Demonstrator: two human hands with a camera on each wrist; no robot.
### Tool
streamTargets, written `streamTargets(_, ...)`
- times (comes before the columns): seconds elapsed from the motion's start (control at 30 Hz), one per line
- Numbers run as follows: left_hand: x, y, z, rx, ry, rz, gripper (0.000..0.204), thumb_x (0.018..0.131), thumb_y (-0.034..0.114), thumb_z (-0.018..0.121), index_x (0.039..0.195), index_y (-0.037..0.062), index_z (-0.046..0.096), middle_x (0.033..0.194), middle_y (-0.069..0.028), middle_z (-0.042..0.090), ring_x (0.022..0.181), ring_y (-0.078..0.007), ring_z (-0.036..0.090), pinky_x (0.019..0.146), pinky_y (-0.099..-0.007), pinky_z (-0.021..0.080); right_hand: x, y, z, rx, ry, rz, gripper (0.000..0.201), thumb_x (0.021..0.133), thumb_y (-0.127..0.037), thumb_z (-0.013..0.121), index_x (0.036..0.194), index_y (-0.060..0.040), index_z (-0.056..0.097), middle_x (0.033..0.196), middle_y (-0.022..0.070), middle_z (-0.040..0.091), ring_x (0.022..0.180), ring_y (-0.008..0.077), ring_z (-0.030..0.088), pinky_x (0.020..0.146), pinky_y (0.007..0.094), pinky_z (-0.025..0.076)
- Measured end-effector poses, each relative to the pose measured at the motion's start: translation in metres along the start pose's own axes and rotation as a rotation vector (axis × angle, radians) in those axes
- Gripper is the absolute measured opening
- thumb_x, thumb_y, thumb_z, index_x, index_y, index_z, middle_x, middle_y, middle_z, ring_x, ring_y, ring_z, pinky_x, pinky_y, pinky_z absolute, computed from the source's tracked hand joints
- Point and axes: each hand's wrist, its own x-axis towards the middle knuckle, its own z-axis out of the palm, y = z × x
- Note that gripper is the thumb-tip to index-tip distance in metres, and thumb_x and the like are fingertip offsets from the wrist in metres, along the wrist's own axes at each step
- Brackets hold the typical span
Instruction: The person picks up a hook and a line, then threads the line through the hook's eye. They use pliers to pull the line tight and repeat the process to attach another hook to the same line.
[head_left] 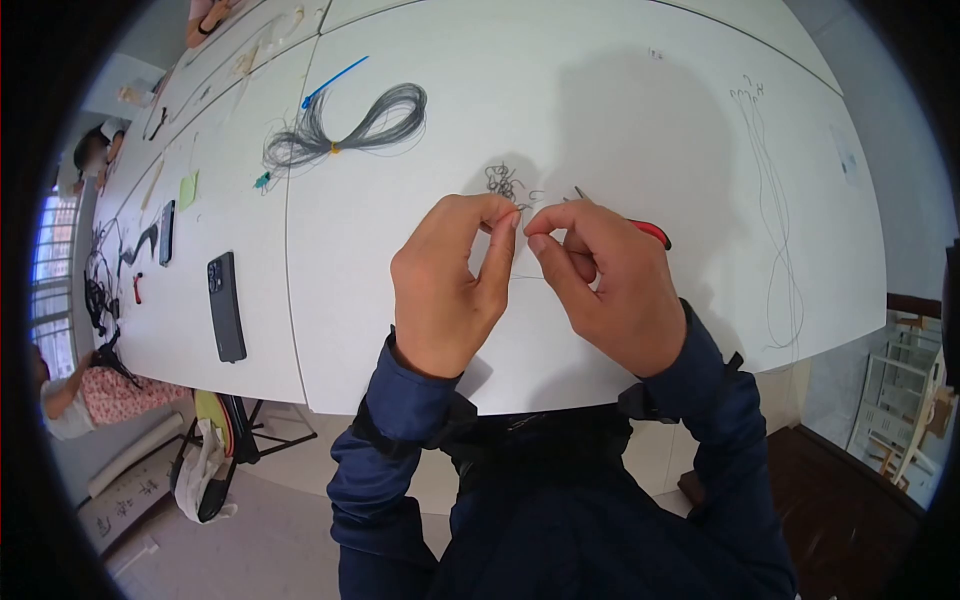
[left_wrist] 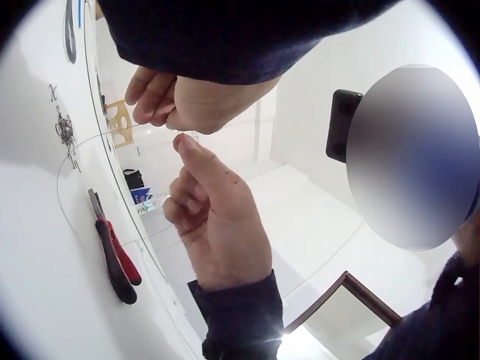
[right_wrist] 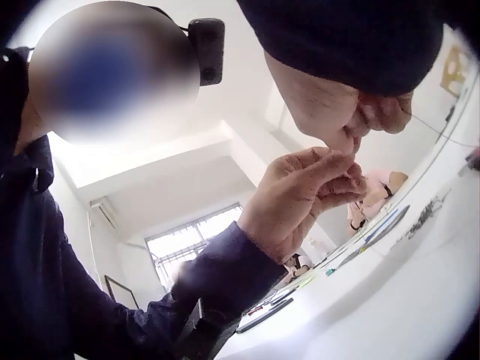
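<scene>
Over the table my left hand [head_left: 450,275] pinches a small dark hook [head_left: 523,207] between thumb and forefinger. Just beside it, my right hand [head_left: 615,275] has its thumb and forefinger tips together on a thin line [left_wrist: 61,196]. That line loops out from the hands over the table in the left wrist view. The hook is mostly covered by fingertips. Below and beyond the hands lies a pile of small hooks [head_left: 500,180]. Pliers with red and black handles [left_wrist: 116,259] lie near the pile, partly behind my right hand in the head view.
A tied bundle of dark line [head_left: 400,108] and a blue zip tie [head_left: 335,82] lie at the back left. Long lines with hooks [head_left: 785,260] stretch along the right side. A black phone [head_left: 226,305] rests on the left table [head_left: 265,350]. Other people sit farther left.
</scene>
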Motion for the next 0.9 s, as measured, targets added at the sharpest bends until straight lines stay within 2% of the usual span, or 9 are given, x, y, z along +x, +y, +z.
streamTargets(0.03, 0.0, 0.0, -0.001, 0.023, -0.031, -0.005, 0.01, 0.084, -0.002, 0.07, 0.093, -0.0022, 0.066, 0.086, -0.0114, 0.07, 0.08, -0.0206, 0.069, 0.077, -0.0279, 0.052, 0.002, 0.0, -0.001, -0.035, -0.002, -0.042, 0.008, 0.093, -0.01, 0.063, 0.098, -0.0032, 0.062, 0.061, 0.0081, 0.051, 0.054, 0.0181, 0.05, 0.053, 0.032, 0.04)
streamTargets(0.1, -0.001, 0.0, -0.002, 0.035, -0.075, 0.025, 0.011, 0.083, -0.003, 0.07, 0.093, -0.0014, 0.066, 0.087, -0.0119, 0.07, 0.079, -0.0238, 0.069, 0.074, -0.0287, 0.052, 0.009, -0.002, -0.007, -0.106, -0.004, -0.123, 0.007, 0.093, -0.009, 0.062, 0.096, -0.003, 0.062, 0.065, 0.0105, 0.056, 0.057, 0.0222, 0.054, 0.055, 0.0342, 0.043)
streamTargets(0.2, -0.002, 0.001, -0.002, 0.004, -0.128, 0.048, 0.011, 0.083, -0.004, 0.07, 0.093, -0.0007, 0.065, 0.087, -0.0123, 0.069, 0.079, -0.0263, 0.069, 0.071, -0.0296, 0.052, 0.021, -0.001, -0.019, -0.023, -0.119, 0.014, 0.008, 0.093, -0.011, 0.063, 0.094, -0.0028, 0.062, 0.064, 0.0101, 0.057, 0.055, 0.022, 0.055, 0.054, 0.0333, 0.043)
streamTargets(0.33, -0.003, 0.005, -0.005, -0.027, -0.179, 0.036, 0.011, 0.083, -0.004, 0.069, 0.093, -0.0001, 0.065, 0.087, -0.0121, 0.07, 0.079, -0.0254, 0.069, 0.072, -0.0295, 0.052, 0.03, 0.019, -0.022, 0.08, -0.189, 0.156, 0.019, 0.095, -0.02, 0.064, 0.095, -0.0019, 0.066, 0.058, 0.0025, 0.05, 0.05, 0.0121, 0.043, 0.051, 0.0284, 0.037)
streamTargets(0.43, -0.003, 0.006, -0.006, -0.043, -0.163, 0.027, 0.009, 0.084, -0.004, 0.069, 0.092, -0.0007, 0.066, 0.087, -0.0119, 0.07, 0.08, -0.0231, 0.07, 0.075, -0.029, 0.053, 0.029, 0.023, -0.025, 0.139, -0.246, 0.28, 0.023, 0.095, -0.024, 0.064, 0.097, -0.0014, 0.067, 0.057, -0.0007, 0.046, 0.052, 0.0081, 0.039, 0.05, 0.0269, 0.034)
streamTargets(0.63, -0.002, 0.002, -0.005, -0.046, -0.076, -0.04, 0.008, 0.085, -0.002, 0.069, 0.092, -0.0026, 0.067, 0.087, -0.0114, 0.071, 0.08, -0.0205, 0.069, 0.081, -0.0289, 0.053, 0.014, 0.018, -0.021, 0.169, -0.278, 0.362, 0.018, 0.094, -0.02, 0.065, 0.096, -0.0018, 0.067, 0.057, 0.0005, 0.047, 0.052, 0.0094, 0.04, 0.051, 0.028, 0.034)
streamTargets(0.73, -0.001, 0.0, -0.003, -0.017, -0.074, -0.047, 0.009, 0.085, -0.001, 0.07, 0.093, -0.0027, 0.067, 0.086, -0.0121, 0.071, 0.08, -0.0214, 0.07, 0.08, -0.0288, 0.053, 0.005, 0.004, -0.018, 0.012, -0.186, 0.17, 0.013, 0.092, -0.016, 0.065, 0.094, -0.0032, 0.066, 0.059, 0.0037, 0.05, 0.052, 0.013, 0.043, 0.052, 0.0296, 0.036)
streamTargets(0.83, -0.001, -0.002, -0.001, -0.01, -0.12, -0.035, 0.009, 0.086, 0.0, 0.069, 0.094, -0.0026, 0.067, 0.086, -0.013, 0.071, 0.08, -0.0222, 0.07, 0.078, -0.0288, 0.053, 0.006, -0.001, -0.017, -0.16, -0.097, -0.112, 0.01, 0.091, -0.014, 0.066, 0.094, -0.0043, 0.066, 0.062, 0.0064, 0.053, 0.053, 0.016, 0.046, 0.053, 0.0312, 0.038)
streamTargets(0.9, -0.001, 0.0, -0.001, -0.026, -0.159, -0.036, 0.009, 0.086, 0.0, 0.069, 0.095, -0.0022, 0.067, 0.086, -0.0136, 0.071, 0.081, -0.0225, 0.07, 0.077, -0.0288, 0.053, 0.012, 0.005, -0.018, -0.135, -0.084, -0.124, 0.012, 0.092, -0.016, 0.066, 0.094, -0.0042, 0.066, 0.061, 0.0062, 0.053, 0.052, 0.0156, 0.045, 0.053, 0.0307, 0.038)
